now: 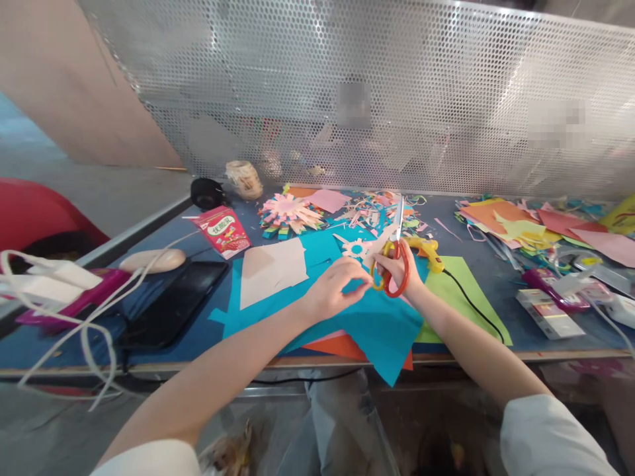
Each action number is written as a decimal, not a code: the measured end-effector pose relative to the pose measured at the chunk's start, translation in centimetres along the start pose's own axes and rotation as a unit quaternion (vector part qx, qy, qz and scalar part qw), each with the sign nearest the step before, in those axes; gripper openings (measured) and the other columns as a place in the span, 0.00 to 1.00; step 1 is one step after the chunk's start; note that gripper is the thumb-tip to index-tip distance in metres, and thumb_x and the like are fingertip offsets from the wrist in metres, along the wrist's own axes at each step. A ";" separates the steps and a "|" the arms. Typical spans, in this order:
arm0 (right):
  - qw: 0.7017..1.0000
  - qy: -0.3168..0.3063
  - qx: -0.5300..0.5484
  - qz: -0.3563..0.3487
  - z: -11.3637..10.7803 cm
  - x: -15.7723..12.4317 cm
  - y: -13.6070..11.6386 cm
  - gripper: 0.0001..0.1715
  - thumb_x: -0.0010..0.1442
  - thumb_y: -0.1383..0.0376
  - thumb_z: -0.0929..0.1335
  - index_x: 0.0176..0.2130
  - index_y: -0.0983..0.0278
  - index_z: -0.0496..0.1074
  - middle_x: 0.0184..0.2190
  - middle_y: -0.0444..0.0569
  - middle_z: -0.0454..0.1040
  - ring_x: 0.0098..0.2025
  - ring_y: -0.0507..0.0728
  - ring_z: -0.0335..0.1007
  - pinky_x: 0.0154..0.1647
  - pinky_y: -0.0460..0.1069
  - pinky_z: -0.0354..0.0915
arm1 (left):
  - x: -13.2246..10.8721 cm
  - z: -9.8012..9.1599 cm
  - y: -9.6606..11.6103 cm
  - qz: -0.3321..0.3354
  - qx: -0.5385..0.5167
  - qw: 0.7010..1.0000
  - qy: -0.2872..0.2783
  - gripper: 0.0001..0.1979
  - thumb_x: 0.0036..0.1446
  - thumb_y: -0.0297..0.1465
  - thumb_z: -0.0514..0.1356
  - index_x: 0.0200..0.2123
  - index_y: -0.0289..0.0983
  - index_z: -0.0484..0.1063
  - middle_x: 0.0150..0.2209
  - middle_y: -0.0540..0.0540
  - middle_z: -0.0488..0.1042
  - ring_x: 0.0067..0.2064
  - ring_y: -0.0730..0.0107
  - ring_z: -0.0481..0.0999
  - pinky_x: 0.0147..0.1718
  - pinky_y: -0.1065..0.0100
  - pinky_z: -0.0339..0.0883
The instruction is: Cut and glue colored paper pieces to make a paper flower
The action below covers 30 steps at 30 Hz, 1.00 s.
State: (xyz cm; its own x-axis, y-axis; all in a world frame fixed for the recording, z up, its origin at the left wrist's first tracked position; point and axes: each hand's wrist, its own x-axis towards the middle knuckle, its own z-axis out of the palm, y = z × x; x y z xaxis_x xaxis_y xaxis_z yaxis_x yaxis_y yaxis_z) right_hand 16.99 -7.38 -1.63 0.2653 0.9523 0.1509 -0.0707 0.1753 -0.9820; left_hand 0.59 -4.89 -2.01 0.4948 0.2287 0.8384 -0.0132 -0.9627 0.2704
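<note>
My right hand [397,264] grips a pair of scissors [399,225] with red and yellow handle loops, the blades pointing up and away from me. My left hand [337,291] is closed in a pinch, thumb against forefinger, close beside the yellow loop. Whatever those fingertips hold, if anything, is too small to make out. Just beyond the hands lies a pale pink cut-out with a toothed edge [353,248]. Blue paper sheets [317,330] spread under both hands, with a pale pink sheet [274,270] on top at the left.
Behind are a fringed paper flower [290,213] and paper scraps [370,210]. A yellow glue gun [430,251] with a black cord rests by green paper [459,297]. Leftward are a red packet [224,231], a black phone [178,304] and white cables [94,317]. A perforated metal panel [307,59] stands behind.
</note>
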 end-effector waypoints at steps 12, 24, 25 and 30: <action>0.995 -0.090 -0.051 0.001 0.4 -1.2 -0.9 0.33 0.44 0.63 0.74 0.43 0.58 0.54 0.15 0.28 0.64 0.12 0.47 0.58 0.13 0.42 0.57 | 0.7 -0.4 -2.4 -0.359 -0.240 0.891 -0.138 0.18 0.56 0.45 0.55 0.28 0.35 0.68 0.23 0.50 0.69 0.23 0.76 0.67 0.22 0.74 0.61; 0.985 -0.169 -0.042 -0.023 -0.4 -1.7 -0.4 0.34 0.54 0.49 0.68 0.51 0.55 0.47 0.27 0.38 0.67 0.20 0.48 0.58 0.21 0.45 0.58 | 1.4 -2.2 -2.1 -0.331 -0.150 0.924 0.121 0.20 0.63 0.41 0.50 0.22 0.36 0.64 0.19 0.52 0.66 0.22 0.78 0.66 0.22 0.74 0.60; 0.981 -0.182 -0.054 -0.030 -0.5 -1.8 -0.5 0.35 0.55 0.48 0.67 0.52 0.55 0.47 0.28 0.39 0.67 0.21 0.48 0.58 0.22 0.46 0.58 | 1.4 -2.3 -2.2 -0.323 -0.148 0.920 0.165 0.19 0.63 0.41 0.51 0.22 0.37 0.63 0.19 0.52 0.66 0.21 0.78 0.65 0.22 0.74 0.60; 0.958 -0.242 -0.145 -0.053 -0.4 -2.4 -1.8 0.40 0.54 0.50 0.69 0.56 0.58 0.44 0.27 0.40 0.65 0.23 0.50 0.57 0.23 0.46 0.56 | 1.4 -2.5 -2.6 -0.287 -0.133 0.919 0.236 0.19 0.63 0.39 0.51 0.23 0.37 0.63 0.19 0.52 0.67 0.21 0.80 0.66 0.21 0.75 0.60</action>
State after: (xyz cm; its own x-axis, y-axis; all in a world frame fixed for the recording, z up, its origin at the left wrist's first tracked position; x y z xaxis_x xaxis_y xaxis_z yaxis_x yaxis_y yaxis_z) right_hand 16.84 -10.05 -0.29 -0.2254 0.9494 0.2188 0.2201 0.2684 -0.9378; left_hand -0.86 -1.67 -0.41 0.0565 0.7856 0.6162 -0.1110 -0.6084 0.7858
